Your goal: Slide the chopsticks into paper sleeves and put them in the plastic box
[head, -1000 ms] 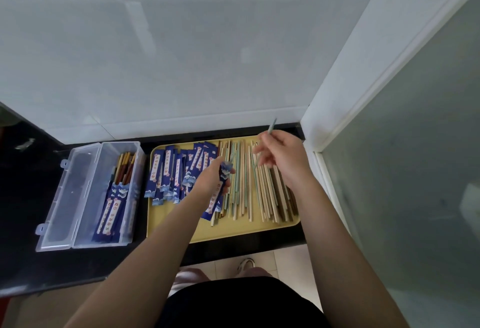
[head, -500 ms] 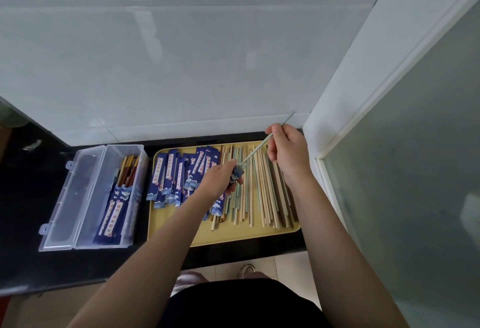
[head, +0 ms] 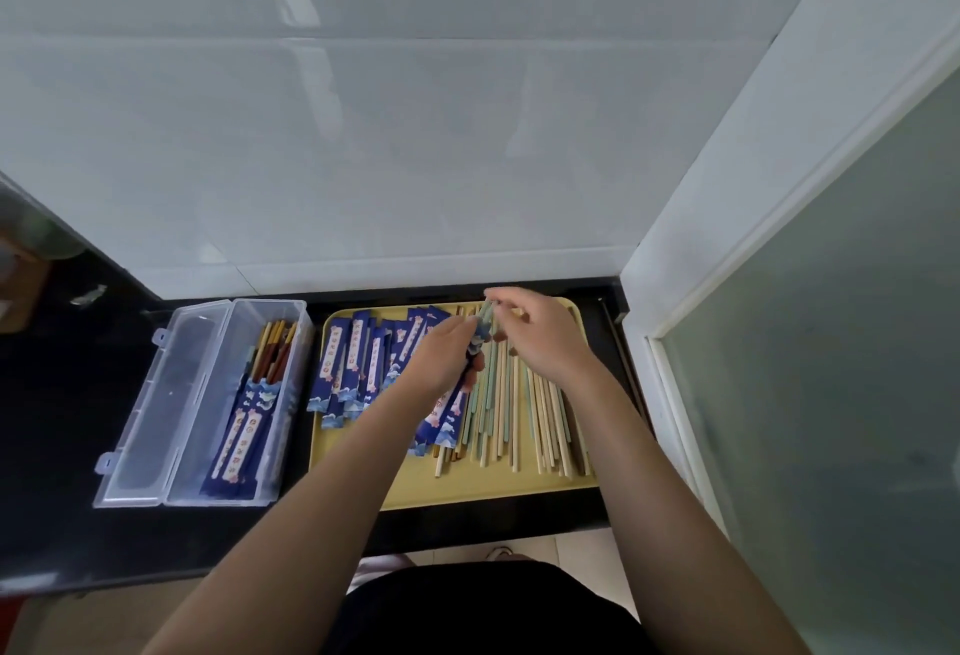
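Over the yellow tray (head: 467, 491) my left hand (head: 447, 353) grips a blue paper sleeve (head: 449, 402) by its upper end. My right hand (head: 540, 337) pinches the top of a pale green chopstick pair (head: 485, 316), most of which sits inside that sleeve. Empty blue sleeves (head: 358, 358) lie piled on the tray's left half. Loose beige and green chopsticks (head: 524, 410) lie side by side on its right half. The clear plastic box (head: 208, 496) stands open to the left, with several sleeved chopsticks (head: 249, 426) in its right compartment.
The tray and box rest on a black counter (head: 62, 446) with a white tiled wall behind. A white frame with a frosted glass panel (head: 831, 342) stands close on the right. The box's hinged lid (head: 150, 405) lies flat on the box's left.
My right hand came down and left toward my left hand, and the green chopsticks went from sticking out diagonally to mostly inside the sleeve.
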Action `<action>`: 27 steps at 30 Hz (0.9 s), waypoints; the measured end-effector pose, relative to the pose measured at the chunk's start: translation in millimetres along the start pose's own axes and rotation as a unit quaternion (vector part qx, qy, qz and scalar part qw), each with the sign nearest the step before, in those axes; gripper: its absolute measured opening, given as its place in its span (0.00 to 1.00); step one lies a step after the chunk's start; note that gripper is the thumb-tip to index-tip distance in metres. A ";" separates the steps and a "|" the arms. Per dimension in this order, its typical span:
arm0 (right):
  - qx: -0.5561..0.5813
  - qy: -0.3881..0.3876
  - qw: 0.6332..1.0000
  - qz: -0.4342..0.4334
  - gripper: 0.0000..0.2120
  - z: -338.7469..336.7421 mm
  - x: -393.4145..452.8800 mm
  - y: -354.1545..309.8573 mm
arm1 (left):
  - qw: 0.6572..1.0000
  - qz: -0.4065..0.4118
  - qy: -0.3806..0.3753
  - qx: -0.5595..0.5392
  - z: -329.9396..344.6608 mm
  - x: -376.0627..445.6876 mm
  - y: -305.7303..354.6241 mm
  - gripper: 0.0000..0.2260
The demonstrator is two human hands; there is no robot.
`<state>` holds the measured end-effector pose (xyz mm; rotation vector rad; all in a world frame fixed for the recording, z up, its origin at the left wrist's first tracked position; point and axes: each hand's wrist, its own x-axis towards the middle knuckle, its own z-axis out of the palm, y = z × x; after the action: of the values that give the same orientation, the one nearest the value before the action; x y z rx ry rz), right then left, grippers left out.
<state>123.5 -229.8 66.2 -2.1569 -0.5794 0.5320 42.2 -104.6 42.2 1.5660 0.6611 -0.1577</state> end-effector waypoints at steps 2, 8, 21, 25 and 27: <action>0.027 -0.006 0.999 0.031 0.21 11.5 3.2 -1.6 | 1.000 0.006 0.028 0.001 -9.8 -0.9 0.7 0.10; -0.041 -0.043 0.989 0.133 0.12 54.3 17.5 0.6 | 0.987 0.012 0.150 0.057 -72.3 -1.0 -22.3 0.05; -0.154 -0.042 0.950 0.270 0.21 167.1 19.9 14.0 | 0.933 -0.174 0.218 0.226 -187.5 -10.0 -77.8 0.16; -0.154 -0.035 0.941 0.300 0.18 174.9 18.2 15.0 | 0.935 -0.144 0.224 0.233 -184.7 -8.8 -74.0 0.22; -0.147 -0.022 0.941 0.304 0.17 175.6 17.4 13.9 | 0.940 -0.104 0.238 0.222 -183.0 -7.0 -69.1 0.20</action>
<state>43.8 -121.2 -48.7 -2.6186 0.0113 0.8669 -50.4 64.5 8.6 1.9897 1.2400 -0.0864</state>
